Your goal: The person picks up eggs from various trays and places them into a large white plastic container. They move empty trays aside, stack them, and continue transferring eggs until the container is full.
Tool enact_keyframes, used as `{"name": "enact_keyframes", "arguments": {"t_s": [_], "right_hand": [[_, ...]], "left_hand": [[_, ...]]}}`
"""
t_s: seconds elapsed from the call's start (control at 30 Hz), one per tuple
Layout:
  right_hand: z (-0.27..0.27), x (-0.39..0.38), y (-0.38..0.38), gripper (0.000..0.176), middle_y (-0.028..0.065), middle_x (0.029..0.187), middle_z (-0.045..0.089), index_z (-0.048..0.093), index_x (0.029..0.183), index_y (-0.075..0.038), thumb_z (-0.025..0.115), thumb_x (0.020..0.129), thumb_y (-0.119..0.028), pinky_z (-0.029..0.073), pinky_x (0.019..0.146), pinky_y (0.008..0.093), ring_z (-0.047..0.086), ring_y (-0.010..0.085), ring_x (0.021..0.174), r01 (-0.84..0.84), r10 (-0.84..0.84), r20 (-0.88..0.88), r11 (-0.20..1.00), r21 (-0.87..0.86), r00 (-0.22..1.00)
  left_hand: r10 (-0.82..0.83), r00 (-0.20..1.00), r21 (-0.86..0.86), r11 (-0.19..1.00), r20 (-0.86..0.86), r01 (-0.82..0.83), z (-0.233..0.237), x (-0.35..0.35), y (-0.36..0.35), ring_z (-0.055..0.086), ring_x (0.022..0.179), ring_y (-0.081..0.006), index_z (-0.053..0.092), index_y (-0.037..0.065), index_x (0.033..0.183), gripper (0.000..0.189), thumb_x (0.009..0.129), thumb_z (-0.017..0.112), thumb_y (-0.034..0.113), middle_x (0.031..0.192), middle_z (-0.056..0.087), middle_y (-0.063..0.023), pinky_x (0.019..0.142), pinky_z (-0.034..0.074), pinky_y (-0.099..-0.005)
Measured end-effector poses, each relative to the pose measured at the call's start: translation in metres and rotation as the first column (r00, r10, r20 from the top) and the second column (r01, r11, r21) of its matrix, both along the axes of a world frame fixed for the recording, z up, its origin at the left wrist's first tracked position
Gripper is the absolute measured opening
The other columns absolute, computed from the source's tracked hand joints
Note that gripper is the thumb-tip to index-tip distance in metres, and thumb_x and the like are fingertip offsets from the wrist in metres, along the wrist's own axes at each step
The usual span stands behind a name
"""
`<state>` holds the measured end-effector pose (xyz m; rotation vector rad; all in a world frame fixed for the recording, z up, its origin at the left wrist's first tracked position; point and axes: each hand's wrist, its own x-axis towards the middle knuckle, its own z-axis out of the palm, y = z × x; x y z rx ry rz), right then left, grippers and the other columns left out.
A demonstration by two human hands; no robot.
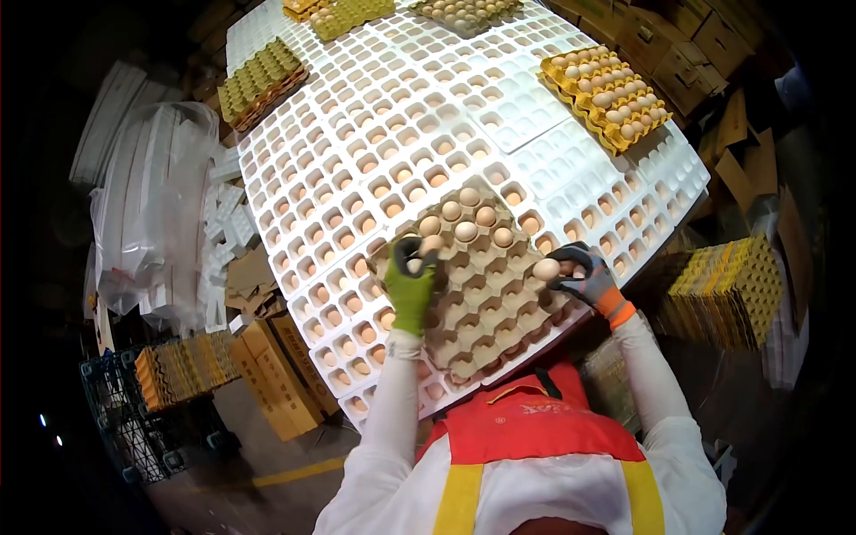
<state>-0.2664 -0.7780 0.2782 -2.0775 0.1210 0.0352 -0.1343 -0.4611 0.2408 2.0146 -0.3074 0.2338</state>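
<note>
A grey-brown cardboard egg tray (486,303) lies on the white foam egg trays (526,160), with several eggs (465,232) in its far rows and bare cups nearer me. My left hand (410,290), in a green and dark glove, is closed on eggs (432,246) at the tray's left edge. On the right side, my right hand (590,278), in a grey and orange glove, grips a pale egg (547,269) between the fingertips. More eggs show partly within that hand.
Yellow egg trays (615,143) with eggs stand at the far right, and a tray stack (263,85) at the far left. Beside the table are stacked egg trays (727,290), a cardboard box (276,379) and wrapped white foam (152,205).
</note>
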Motion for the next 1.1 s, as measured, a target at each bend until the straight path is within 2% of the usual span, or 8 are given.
{"name": "enact_keyframes", "arguments": {"t_s": [0.03, 0.17, 0.3, 0.5, 0.7, 0.8, 0.97, 1.1], "right_hand": [[0.005, -0.010, 0.005, 0.050, 0.0028, 0.106, 0.066, 0.068, 0.119, -0.010, 0.087, 0.073, -0.016, 0.053, 0.076, 0.0289, 0.063, 0.0144, 0.090, 0.237, -0.177, -0.183, 0.888, 0.395, 0.967], [0.007, -0.040, 0.012, 0.041, 0.0048, 0.091, 0.064, 0.061, 0.125, -0.007, 0.073, 0.088, -0.021, 0.041, 0.047, 0.0241, 0.056, 0.0098, 0.062, 0.336, -0.228, -0.249, 0.695, 0.635, 0.941], [0.007, -0.047, 0.042, 0.039, 0.0042, 0.089, 0.062, 0.057, 0.126, -0.006, 0.066, 0.094, -0.026, 0.043, 0.049, 0.0247, 0.056, 0.0112, 0.066, 0.391, -0.298, -0.276, 0.464, 0.795, 0.914], [0.011, -0.052, 0.055, 0.041, 0.0039, 0.093, 0.062, 0.056, 0.129, -0.005, 0.067, 0.096, -0.026, 0.045, 0.051, 0.0261, 0.057, 0.0118, 0.071, 0.386, -0.297, -0.286, 0.370, 0.845, 0.911], [-0.029, -0.083, 0.031, 0.038, 0.0036, 0.108, 0.068, 0.061, 0.128, -0.004, 0.070, 0.095, -0.021, 0.050, 0.059, 0.0241, 0.061, 0.0089, 0.077, 0.396, -0.497, -0.217, 0.290, 0.871, 0.840], [-0.042, -0.088, 0.015, 0.043, 0.0018, 0.100, 0.069, 0.061, 0.129, -0.004, 0.075, 0.092, -0.020, 0.048, 0.061, 0.0236, 0.061, 0.0088, 0.075, 0.494, -0.571, -0.315, 0.189, 0.848, 0.759], [-0.057, -0.106, -0.051, 0.043, -0.0004, 0.092, 0.065, 0.063, 0.128, -0.006, 0.077, 0.090, -0.021, 0.046, 0.059, 0.0239, 0.059, 0.0079, 0.070, 0.494, -0.633, -0.319, 0.115, 0.862, 0.705], [-0.068, -0.110, -0.153, 0.039, 0.0029, 0.107, 0.069, 0.065, 0.123, -0.001, 0.078, 0.087, -0.008, 0.056, 0.076, 0.0282, 0.064, 0.0103, 0.088, 0.603, -0.805, -0.176, 0.260, 0.754, 0.567]], "left_hand": [[-0.055, 0.879, -0.412, 0.896, -0.473, -0.165, 0.032, -0.008, 0.008, 0.064, 0.092, -0.0128, 0.055, 0.009, 0.129, 0.035, 0.099, 0.062, 0.026, 0.110, 0.064, -0.0041, 0.064, 0.049, -0.0238], [-0.305, 0.843, -0.771, 0.610, -0.442, -0.184, 0.038, 0.004, 0.060, 0.066, 0.098, -0.0123, 0.052, 0.009, 0.139, 0.043, 0.100, 0.060, 0.024, 0.127, 0.061, -0.0032, 0.066, 0.048, -0.0194], [-0.068, 0.969, 0.073, 0.994, -0.236, 0.088, 0.040, 0.042, 0.052, 0.067, 0.096, -0.0212, 0.071, 0.017, 0.117, 0.035, 0.086, 0.075, 0.031, 0.124, 0.062, -0.0067, 0.071, 0.053, -0.0297], [-0.187, 0.957, 0.876, 0.470, 0.222, -0.111, 0.019, 0.074, -0.026, 0.063, 0.092, -0.0339, 0.074, 0.013, 0.092, 0.015, 0.079, 0.070, 0.020, 0.107, 0.060, -0.0140, 0.073, 0.053, -0.0455], [-0.113, 0.987, 0.965, 0.250, 0.110, -0.079, 0.023, 0.065, -0.059, 0.060, 0.107, -0.0312, 0.076, 0.012, 0.091, 0.036, 0.064, 0.080, 0.035, 0.115, 0.061, -0.0122, 0.079, 0.055, -0.0391], [-0.157, 0.956, 0.887, 0.434, 0.247, -0.158, 0.001, 0.079, -0.042, 0.063, 0.092, -0.0316, 0.074, 0.013, 0.076, 0.025, 0.058, 0.084, 0.026, 0.104, 0.060, -0.0084, 0.072, 0.054, -0.0411], [-0.173, 0.938, 0.697, 0.632, -0.299, 0.339, 0.017, 0.122, -0.002, 0.068, 0.093, -0.0275, 0.080, 0.008, 0.090, 0.044, 0.056, 0.093, 0.033, 0.094, 0.073, -0.0103, 0.083, 0.054, -0.0381], [-0.187, 0.849, 0.197, 0.927, -0.493, 0.319, 0.017, 0.142, 0.008, 0.065, 0.069, -0.0142, 0.074, -0.002, 0.100, 0.040, 0.072, 0.088, 0.023, 0.092, 0.073, -0.0060, 0.059, 0.051, -0.0288]]}}
